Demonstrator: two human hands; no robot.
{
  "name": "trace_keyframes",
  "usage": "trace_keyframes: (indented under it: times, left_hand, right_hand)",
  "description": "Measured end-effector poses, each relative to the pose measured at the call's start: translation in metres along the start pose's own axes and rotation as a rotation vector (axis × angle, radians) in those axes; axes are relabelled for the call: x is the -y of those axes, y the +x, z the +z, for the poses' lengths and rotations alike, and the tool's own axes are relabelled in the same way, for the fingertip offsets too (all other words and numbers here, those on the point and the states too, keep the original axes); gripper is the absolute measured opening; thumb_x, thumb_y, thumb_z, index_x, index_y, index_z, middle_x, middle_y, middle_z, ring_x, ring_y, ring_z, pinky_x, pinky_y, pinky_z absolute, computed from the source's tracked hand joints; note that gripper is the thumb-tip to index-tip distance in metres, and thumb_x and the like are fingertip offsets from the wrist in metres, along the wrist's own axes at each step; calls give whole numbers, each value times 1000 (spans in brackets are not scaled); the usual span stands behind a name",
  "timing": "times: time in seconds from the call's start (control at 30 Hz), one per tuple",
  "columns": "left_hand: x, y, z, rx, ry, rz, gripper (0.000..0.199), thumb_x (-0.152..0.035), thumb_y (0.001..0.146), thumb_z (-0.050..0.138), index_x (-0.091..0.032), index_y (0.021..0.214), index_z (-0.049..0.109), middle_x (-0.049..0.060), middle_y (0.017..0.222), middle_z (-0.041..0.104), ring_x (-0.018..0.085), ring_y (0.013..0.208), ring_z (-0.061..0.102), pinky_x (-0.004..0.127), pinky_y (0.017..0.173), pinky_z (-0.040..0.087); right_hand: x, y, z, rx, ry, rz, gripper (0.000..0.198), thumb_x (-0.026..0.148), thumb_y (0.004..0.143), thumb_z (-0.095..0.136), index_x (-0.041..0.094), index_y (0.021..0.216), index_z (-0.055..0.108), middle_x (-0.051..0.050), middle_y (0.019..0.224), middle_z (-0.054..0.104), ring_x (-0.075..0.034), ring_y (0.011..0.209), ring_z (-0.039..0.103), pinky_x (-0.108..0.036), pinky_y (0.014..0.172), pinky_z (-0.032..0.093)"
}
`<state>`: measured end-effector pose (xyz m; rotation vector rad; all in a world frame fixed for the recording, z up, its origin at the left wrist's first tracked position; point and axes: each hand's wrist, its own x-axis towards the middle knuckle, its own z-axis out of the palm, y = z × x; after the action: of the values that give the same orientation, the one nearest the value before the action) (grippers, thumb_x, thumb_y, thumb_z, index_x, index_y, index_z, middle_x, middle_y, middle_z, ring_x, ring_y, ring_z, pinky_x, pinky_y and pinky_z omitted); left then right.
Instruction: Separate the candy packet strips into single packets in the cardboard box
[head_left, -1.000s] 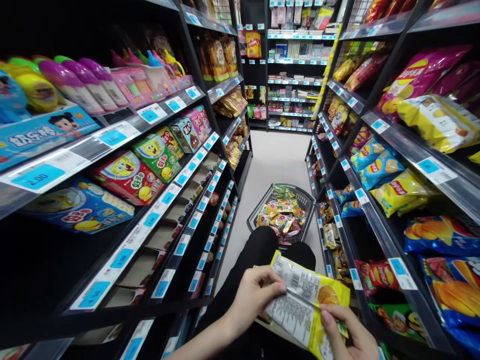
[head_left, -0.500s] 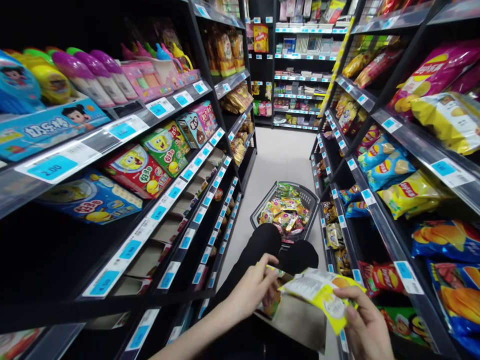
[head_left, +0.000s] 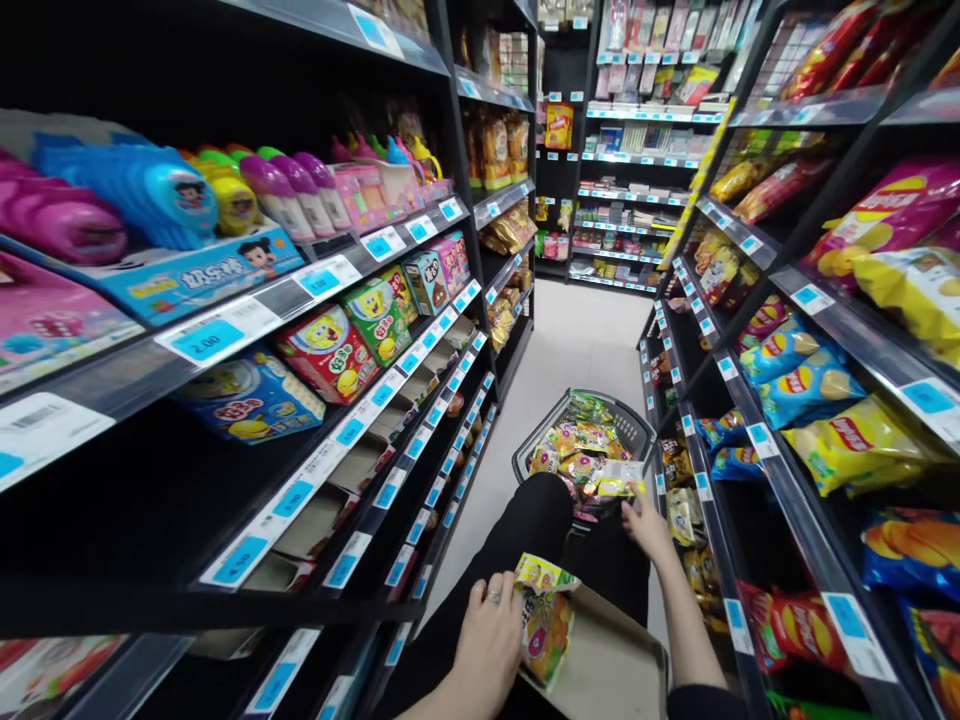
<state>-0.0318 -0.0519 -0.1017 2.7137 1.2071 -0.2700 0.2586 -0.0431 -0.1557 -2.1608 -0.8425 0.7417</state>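
My left hand (head_left: 480, 645), a ring on one finger, is closed on the left side of an open cardboard box (head_left: 619, 655) at my lap. Inside the box, at its left end, lies a yellow-and-green snack packet (head_left: 547, 640); bare cardboard shows to the right. My right hand (head_left: 643, 522) reaches forward past my knee and pinches a yellow-and-white snack packet (head_left: 621, 478) over the near right part of a dark shopping basket (head_left: 636, 428). Several colourful snack packets (head_left: 577, 440) are heaped in the basket, which stands on the floor beyond my knees.
Shelves with boxed sweets (head_left: 330, 350) and toy-shaped candy (head_left: 172, 200) line the left side. Chip bags (head_left: 855, 440) fill the shelves close on the right. Beyond the basket, the pale floor (head_left: 581, 335) runs to a back shelf (head_left: 637, 160).
My right hand has moved from above the box forward to the basket, carrying the packet. My left hand has shifted to the box's left side. The view has turned slightly left.
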Motion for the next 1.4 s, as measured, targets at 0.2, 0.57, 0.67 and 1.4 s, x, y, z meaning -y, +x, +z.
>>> trace_keyframes:
  times: [0.2,0.57,0.67,1.4]
  left_hand:
    - [3,7,10,-31,34,-43,41,-23,79,66,-10,117,65,18,115,62,34,107,53,48,92,37]
    - [-7,16,7,0,91,43,35,-1,83,50,-13,112,65,13,100,67,27,95,62,39,82,46]
    - [-10,14,5,15,122,4,39,2,82,49,-10,117,62,14,96,69,27,91,66,36,77,49]
    - [-11,13,3,24,129,-7,31,0,83,50,-11,106,68,16,98,68,28,92,66,37,77,49]
  right_hand:
    - [-38,-46,6,39,-121,-28,20,33,92,59,16,103,64,-4,103,67,-17,89,66,-38,80,54]
    - [-22,-150,20,-200,-182,-253,57,54,97,26,17,94,69,-14,97,72,-27,95,66,-41,86,49]
    - [-8,-167,40,-121,-198,-344,54,49,98,25,20,89,69,-11,90,73,-25,87,67,-39,82,50]
    - [6,-193,90,246,-546,-313,10,14,90,58,15,95,67,-2,89,72,-17,82,69,-36,76,55]
